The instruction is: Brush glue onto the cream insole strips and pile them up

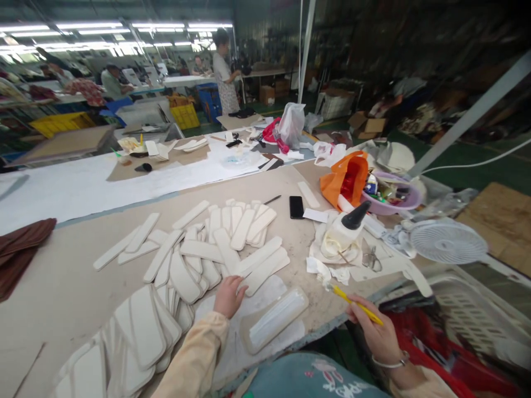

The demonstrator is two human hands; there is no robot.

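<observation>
R hand (375, 331) grip closed on yellow brush (360, 305), handle btwn thumb & fingers, bristle end pointing up-left over R front part of bench (74, 287), just beside crumpled white scraps (327, 272). L hand (229, 297) grip partly curled, thumb apart from fingers, fingertips at near ends of a couple of pale strips (263, 273); can't tell if it has hold of one or just touches

Main pc: rounded beige piece (277, 320) w/ streaky whitish top, lying flat at a slant on white sheet (224, 354) near front edge of bench, btwn the 2 hands, apart from both. Big loose pile of pale rounded panels (143, 326) spreads from L hand to front L, many overlapping; more strips fanned out behind

Around: black phone (296, 207) flat behind, dark pen-like stick (272, 199) to its L. White container (338, 235) w/ black cone-shaped top (355, 215) stands tilted, R of phone. Orange bag (332, 185) next to purple basin (384, 209) full of mixed bits; white fan (448, 241) at far R, pale crate (473, 309) below it. Brown cloth (20, 251) at L edge. Bkgd: person standing (226, 77), others seated farther L, details blurry
</observation>
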